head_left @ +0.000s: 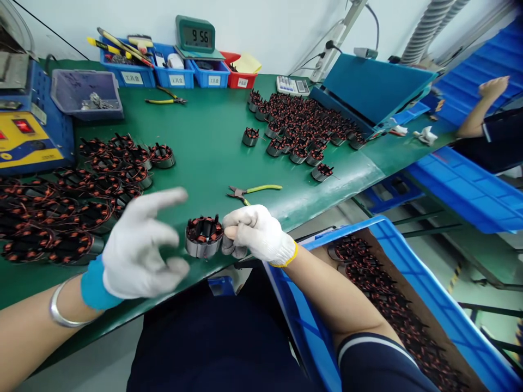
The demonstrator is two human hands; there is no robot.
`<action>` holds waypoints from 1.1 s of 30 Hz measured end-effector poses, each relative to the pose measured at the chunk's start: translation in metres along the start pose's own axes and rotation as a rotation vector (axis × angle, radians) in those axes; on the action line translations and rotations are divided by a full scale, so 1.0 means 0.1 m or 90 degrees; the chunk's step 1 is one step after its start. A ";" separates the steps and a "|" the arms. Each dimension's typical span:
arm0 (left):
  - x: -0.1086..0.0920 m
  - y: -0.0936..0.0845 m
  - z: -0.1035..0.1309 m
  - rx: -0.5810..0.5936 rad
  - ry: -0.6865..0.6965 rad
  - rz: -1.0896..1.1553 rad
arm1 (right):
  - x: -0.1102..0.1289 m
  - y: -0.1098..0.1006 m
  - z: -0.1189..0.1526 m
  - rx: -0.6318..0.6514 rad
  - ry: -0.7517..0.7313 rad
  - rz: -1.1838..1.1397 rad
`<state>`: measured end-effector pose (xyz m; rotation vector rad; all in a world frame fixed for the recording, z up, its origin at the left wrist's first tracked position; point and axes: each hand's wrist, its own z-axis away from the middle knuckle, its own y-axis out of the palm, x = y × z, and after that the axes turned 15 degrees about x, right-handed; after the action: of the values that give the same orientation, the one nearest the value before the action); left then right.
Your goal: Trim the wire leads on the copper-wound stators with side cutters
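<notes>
A motor stator [203,239] with a grey metal ring, black plastic teeth and copper-coloured windings is upright at the front edge of the green bench. My right hand [257,234], in a white glove with a bare fingertip showing, is closed at its right side, fingertips against the ring. To the left of that stator, my left hand [143,247] hovers open in a white glove, fingers apart and slightly blurred, holding nothing. Cutting pliers [253,190] with yellow-green handles lie just beyond my right hand.
Stators crowd the bench at left [93,190] and far right [302,125]. A blue crate [384,228] of stators is beside my right arm. Tool boxes [171,76], a clock [196,35] and second pliers [167,99] are at the back. Another person's arm [476,117] shows far right.
</notes>
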<state>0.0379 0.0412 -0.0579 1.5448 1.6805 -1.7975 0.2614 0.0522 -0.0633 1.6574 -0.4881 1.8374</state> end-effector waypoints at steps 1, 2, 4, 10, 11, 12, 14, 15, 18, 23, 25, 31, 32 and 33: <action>0.00 0.01 -0.03 0.023 -0.115 0.129 | 0.01 0.01 0.01 -0.004 0.007 0.023; 0.00 0.02 -0.06 0.093 -0.220 0.259 | 0.01 0.02 0.01 -0.009 0.015 0.042; 0.00 0.03 -0.12 0.285 -0.389 0.449 | -0.01 0.03 -0.01 -0.015 0.035 0.060; -0.16 0.00 -0.01 0.154 -0.156 0.324 | -0.08 -0.01 -0.10 -0.004 0.043 -0.030; -0.19 -0.01 0.04 0.126 -0.074 0.260 | -0.08 -0.01 -0.11 0.005 0.035 -0.045; -0.21 -0.01 0.08 0.100 0.001 0.207 | -0.08 -0.01 -0.10 0.015 0.031 -0.056; -0.22 -0.01 0.11 0.044 0.097 0.175 | -0.05 0.01 -0.07 0.035 0.035 -0.049; -0.21 0.00 0.09 0.030 0.097 0.197 | -0.04 0.02 -0.05 0.041 0.037 -0.015; -0.14 0.04 -0.03 0.244 -0.082 0.272 | 0.00 0.04 -0.01 0.032 0.005 0.225; 0.02 0.08 -0.11 0.207 -0.039 -0.094 | -0.09 0.06 -0.08 0.000 0.033 0.169; 0.09 0.09 -0.07 0.079 0.095 -0.241 | -0.14 0.07 -0.12 0.003 0.044 0.044; 0.23 0.17 -0.02 0.014 0.065 -0.302 | -0.05 0.00 -0.10 -0.147 -0.090 0.549; 0.24 0.18 -0.02 0.021 0.041 -0.294 | -0.03 -0.02 -0.09 -0.172 -0.144 0.678; 0.25 0.20 -0.03 0.029 0.022 -0.287 | -0.01 -0.03 -0.10 -0.171 -0.186 0.786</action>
<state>0.0441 0.0492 -0.0880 1.2898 2.1523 -2.0342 0.2564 0.0607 -0.0661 1.5112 -2.1374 2.0867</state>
